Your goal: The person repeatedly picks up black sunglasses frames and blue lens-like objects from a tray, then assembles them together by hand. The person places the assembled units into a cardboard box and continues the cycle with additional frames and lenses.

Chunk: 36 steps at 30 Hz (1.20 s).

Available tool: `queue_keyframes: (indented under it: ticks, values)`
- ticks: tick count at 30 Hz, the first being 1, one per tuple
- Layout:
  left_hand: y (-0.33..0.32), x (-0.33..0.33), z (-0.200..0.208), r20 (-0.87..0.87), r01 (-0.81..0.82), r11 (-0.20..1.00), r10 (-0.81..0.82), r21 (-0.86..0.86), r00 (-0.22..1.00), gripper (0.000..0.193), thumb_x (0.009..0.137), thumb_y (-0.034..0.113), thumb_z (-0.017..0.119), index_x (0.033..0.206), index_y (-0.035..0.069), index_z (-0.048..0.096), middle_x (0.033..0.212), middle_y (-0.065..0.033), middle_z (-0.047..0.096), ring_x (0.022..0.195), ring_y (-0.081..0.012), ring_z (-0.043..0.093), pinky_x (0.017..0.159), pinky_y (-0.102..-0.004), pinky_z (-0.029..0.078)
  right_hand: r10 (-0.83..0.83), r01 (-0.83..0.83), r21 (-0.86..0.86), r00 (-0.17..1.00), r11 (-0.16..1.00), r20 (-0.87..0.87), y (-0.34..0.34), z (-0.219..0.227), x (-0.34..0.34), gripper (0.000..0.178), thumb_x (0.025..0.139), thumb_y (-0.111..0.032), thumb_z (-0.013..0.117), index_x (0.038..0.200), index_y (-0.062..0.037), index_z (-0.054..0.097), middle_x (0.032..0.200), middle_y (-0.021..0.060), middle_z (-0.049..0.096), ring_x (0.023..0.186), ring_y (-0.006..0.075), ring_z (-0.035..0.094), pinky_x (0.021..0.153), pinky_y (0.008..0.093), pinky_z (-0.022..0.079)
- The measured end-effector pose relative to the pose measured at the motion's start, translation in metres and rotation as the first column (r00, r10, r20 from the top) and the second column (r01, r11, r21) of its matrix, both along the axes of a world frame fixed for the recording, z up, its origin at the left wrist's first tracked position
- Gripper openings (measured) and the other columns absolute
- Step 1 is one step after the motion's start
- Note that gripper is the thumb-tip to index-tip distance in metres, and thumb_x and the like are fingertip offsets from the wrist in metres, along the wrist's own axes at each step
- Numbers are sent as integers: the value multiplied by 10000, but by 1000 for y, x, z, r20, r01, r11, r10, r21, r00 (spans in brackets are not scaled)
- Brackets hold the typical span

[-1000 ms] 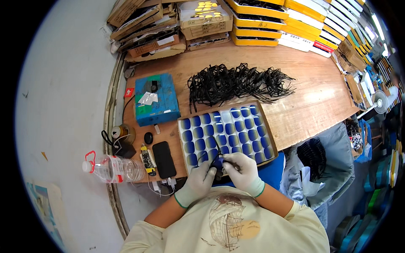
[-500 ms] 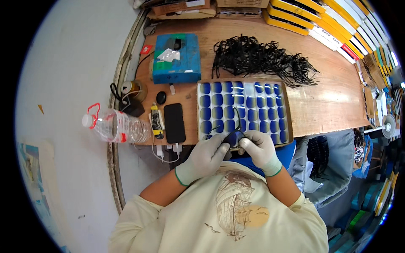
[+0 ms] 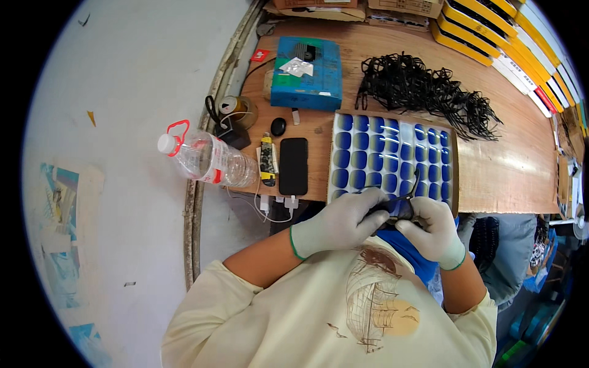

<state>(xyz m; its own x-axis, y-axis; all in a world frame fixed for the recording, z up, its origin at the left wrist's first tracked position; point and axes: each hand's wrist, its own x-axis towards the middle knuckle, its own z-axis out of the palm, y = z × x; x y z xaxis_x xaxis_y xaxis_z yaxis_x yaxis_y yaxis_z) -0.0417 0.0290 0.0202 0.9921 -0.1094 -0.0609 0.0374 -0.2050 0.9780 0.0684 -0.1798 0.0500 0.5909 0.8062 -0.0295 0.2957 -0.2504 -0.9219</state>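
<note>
Dark eyeglass frame (image 3: 397, 205): held at the table's (image 3: 509, 172) near edge, over the blue lens tray (image 3: 392, 156). Left hand (image 3: 343, 221) and right hand (image 3: 432, 230), both gloved, have fingers clamped on it from opposite sides, steadying it for close work.

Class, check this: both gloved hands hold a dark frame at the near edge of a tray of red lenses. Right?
Not quite. In the head view the tray holds blue lenses, not red. Both gloved hands, left and right, do hold the dark frame at its near edge.

gloves (image 3: 343, 221): white, green cuffs
lenses (image 3: 392, 156): blue, in rows
frames pile (image 3: 423, 86): black
box (image 3: 307, 73): blue
phone (image 3: 293, 165): black
bottle (image 3: 205, 158): clear w/ red cap loop
</note>
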Motion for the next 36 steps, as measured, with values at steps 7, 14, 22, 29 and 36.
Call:
queue_keyframes:
  ticks: [7, 14, 22, 29, 36]
  values:
    - [-6, 4, -1, 157, -125, 946, 81, 299, 984, 351, 966, 115, 579, 1277, -30, 506, 923, -245, 685, 770, -421, 701, 684, -446, 567, -78, 88, 6, 912, 996, -403, 13, -40, -1, 194, 988, -153, 639, 910, 21, 672, 781, 29, 673, 711, 67, 580, 652, 254, 490]
    - [-24, 25, 6, 192, -220, 831, 139, 511, 972, 400, 935, 137, 615, 1269, -64, 526, 746, -244, 669, 645, -423, 688, 566, -496, 552, -18, 110, 131, 826, 985, -563, 13, -74, 17, 200, 1000, -171, 630, 902, 1, 662, 742, 23, 642, 683, 78, 565, 645, 257, 486]
    - [-21, 89, 3, -33, 236, 803, -261, 547, 965, 378, 923, 283, 633, 1204, 29, 634, 775, -193, 698, 734, -394, 710, 674, -466, 572, -77, 30, 224, 977, 974, 201, -27, -80, 46, 486, 741, -144, 839, 1138, 19, 609, 1173, 198, 603, 1126, 375, 586, 998, 423, 473]
    - [-8, 243, -106, -157, -5, 429, 341, 903, 927, 512, 925, 399, 668, 1237, -5, 628, 1248, -218, 602, 1152, -349, 645, 967, -424, 554, -186, 171, 128, 976, 977, 116, -64, -62, 49, 154, 815, -85, 736, 784, 10, 618, 720, 167, 558, 721, 338, 559, 717, 410, 471]
    - [-5, 230, -121, -30, -237, 548, 433, 802, 901, 404, 904, 314, 704, 1148, 3, 623, 1180, -195, 636, 1100, -352, 651, 945, -430, 545, -365, 467, 140, 816, 873, -448, -68, -68, 22, 265, 966, -65, 591, 1168, 106, 604, 887, 104, 716, 834, 99, 635, 754, 250, 524]
